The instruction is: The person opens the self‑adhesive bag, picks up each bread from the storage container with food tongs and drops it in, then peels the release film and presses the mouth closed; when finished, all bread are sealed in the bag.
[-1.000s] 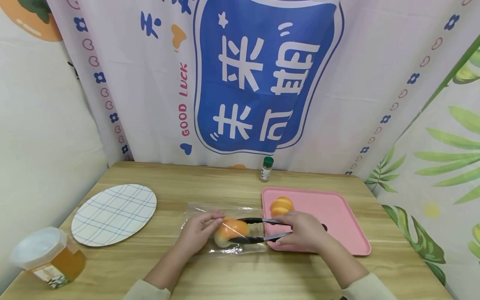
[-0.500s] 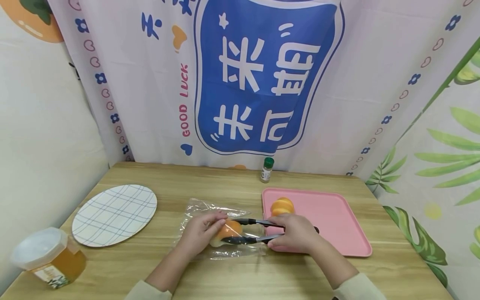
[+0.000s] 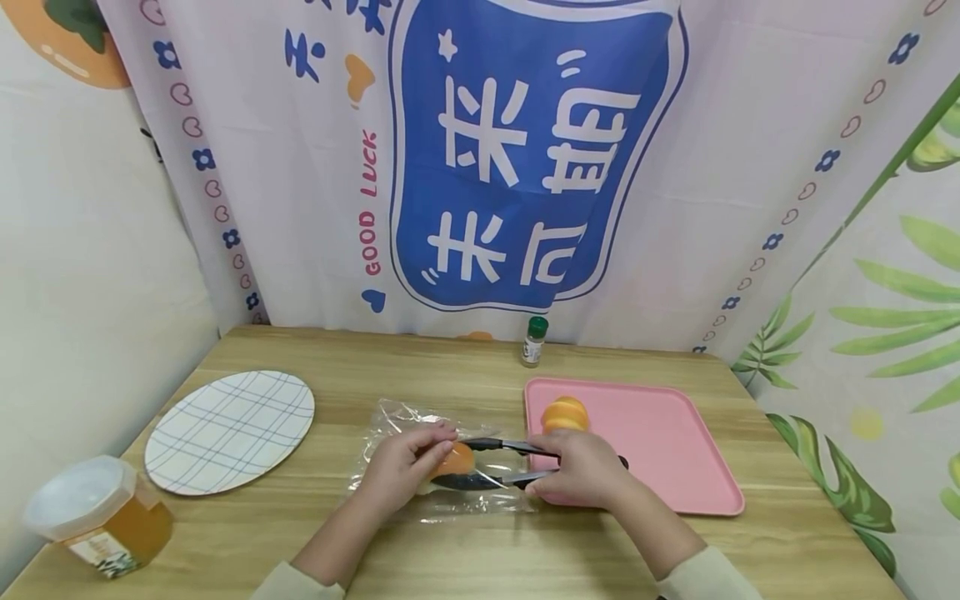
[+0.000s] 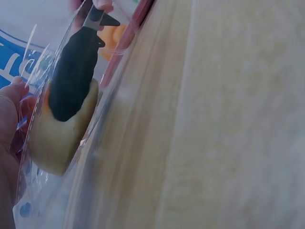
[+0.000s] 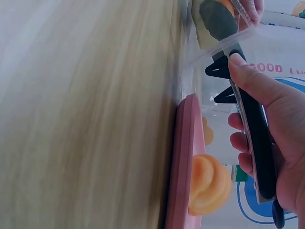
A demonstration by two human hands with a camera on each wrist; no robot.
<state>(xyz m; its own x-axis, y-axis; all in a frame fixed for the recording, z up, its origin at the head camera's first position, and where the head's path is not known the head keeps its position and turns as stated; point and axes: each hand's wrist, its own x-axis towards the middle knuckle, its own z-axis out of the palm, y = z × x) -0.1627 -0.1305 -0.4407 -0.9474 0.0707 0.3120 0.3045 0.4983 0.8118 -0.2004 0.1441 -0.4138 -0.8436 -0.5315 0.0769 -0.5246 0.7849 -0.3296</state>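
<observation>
My right hand grips a pair of tongs, metal with black handles and black tips. The tips are inside a clear plastic bag, on either side of an orange-topped bread bun with a pale base. At the bag's left end, my left hand pinches the plastic between thumb and fingers, covering part of the bun in the head view. A second bun, a twisted orange roll, sits on the pink tray, just beyond my right hand.
A checked oval plate lies at the left of the wooden table. In front of it stands a lidded jar of amber contents. A small green-capped shaker stands at the back, near the printed curtain.
My right hand and the tongs have moved left, pushing the bun deeper into the bag toward my left hand. My left hand stays nearly in place; the bag has crumpled a little.
</observation>
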